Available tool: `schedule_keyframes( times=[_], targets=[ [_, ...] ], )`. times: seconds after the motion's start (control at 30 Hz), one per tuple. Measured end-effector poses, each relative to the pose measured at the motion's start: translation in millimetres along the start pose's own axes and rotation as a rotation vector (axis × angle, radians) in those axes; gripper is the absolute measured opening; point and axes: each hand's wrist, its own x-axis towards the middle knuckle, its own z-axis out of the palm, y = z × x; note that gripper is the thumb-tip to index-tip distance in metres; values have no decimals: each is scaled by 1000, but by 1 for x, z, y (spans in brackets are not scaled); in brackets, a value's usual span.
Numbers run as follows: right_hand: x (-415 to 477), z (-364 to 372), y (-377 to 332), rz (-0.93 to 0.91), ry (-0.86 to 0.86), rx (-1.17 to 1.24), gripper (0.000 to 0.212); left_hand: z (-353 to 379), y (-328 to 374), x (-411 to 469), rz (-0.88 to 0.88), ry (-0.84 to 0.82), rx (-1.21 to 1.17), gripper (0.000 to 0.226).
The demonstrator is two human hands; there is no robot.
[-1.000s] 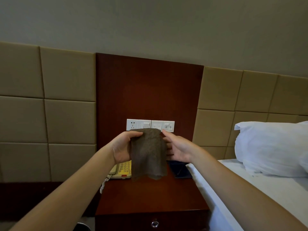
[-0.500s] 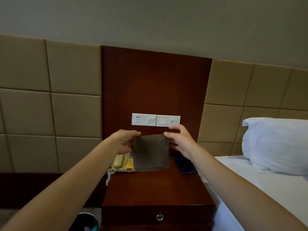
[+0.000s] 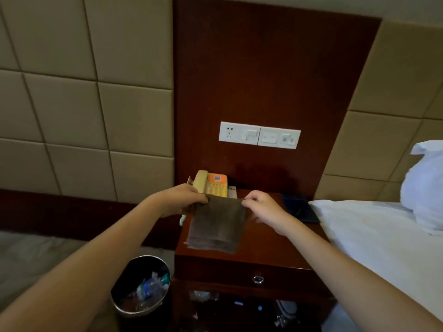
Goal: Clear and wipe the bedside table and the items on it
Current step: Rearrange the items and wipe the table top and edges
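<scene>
A folded dark brown cloth (image 3: 217, 224) hangs over the red-brown bedside table (image 3: 268, 250), its lower edge touching or just above the top. My left hand (image 3: 182, 200) pinches its upper left corner and my right hand (image 3: 260, 206) pinches its upper right corner. A beige and orange telephone (image 3: 212, 185) stands at the table's back left, behind my left hand. A dark blue flat item (image 3: 299, 209) lies at the back right. A small white card (image 3: 232, 191) sits beside the phone.
A round bin (image 3: 143, 286) with plastic rubbish stands on the floor left of the table. The bed with white sheet (image 3: 374, 236) and pillow (image 3: 424, 185) adjoins on the right. White socket plates (image 3: 259, 135) sit on the wooden wall panel. The table's drawer knob (image 3: 257, 279) faces me.
Both hands have lowered the cloth from in front of the wall sockets down to the tabletop. The camera has tilted down, bringing the bin and drawer into view.
</scene>
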Motion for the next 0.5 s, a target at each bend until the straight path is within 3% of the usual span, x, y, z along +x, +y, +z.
schedule_keyframes(
  times=[0.1, 0.3, 0.5],
  targets=[
    [26, 32, 13, 130, -88, 146, 11, -3, -30, 21, -94, -43, -107, 9],
    [95, 110, 65, 278, -171, 165, 14, 4, -111, 94, -206, 47, 40, 16],
    [153, 153, 97, 205, -142, -19, 31, 3, -155, 157, -170, 129, 125, 18]
  ],
)
